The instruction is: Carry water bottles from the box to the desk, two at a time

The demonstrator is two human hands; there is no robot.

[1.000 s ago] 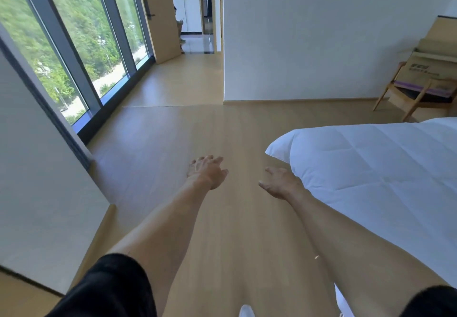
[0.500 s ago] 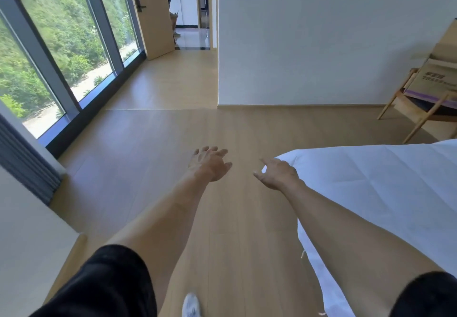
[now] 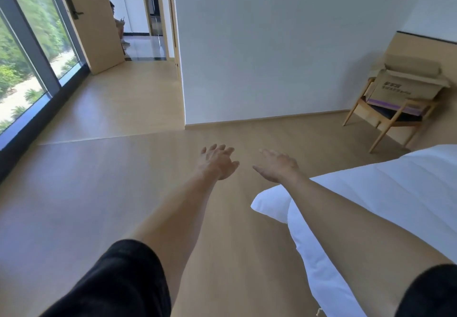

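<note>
An open brown cardboard box (image 3: pixel 405 86) rests on a wooden chair (image 3: pixel 385 121) at the far right, against the wall. My left hand (image 3: pixel 217 162) and my right hand (image 3: pixel 278 166) stretch forward over the wooden floor, both empty with fingers spread. They are far from the box. I see no water bottles and no desk; the inside of the box is hidden.
A bed with a white duvet (image 3: pixel 383 208) fills the lower right, its corner just under my right forearm. A glass window wall (image 3: pixel 27 64) runs along the left. A white wall corner (image 3: pixel 181 94) stands ahead, with a passage, an open door (image 3: pixel 91 22) and a person (image 3: pixel 118 27) beyond.
The view has moved forward and turned right: the chair with the box shows more fully, and the grey wall at the left has dropped out of view. Both hands stay empty and outstretched.
</note>
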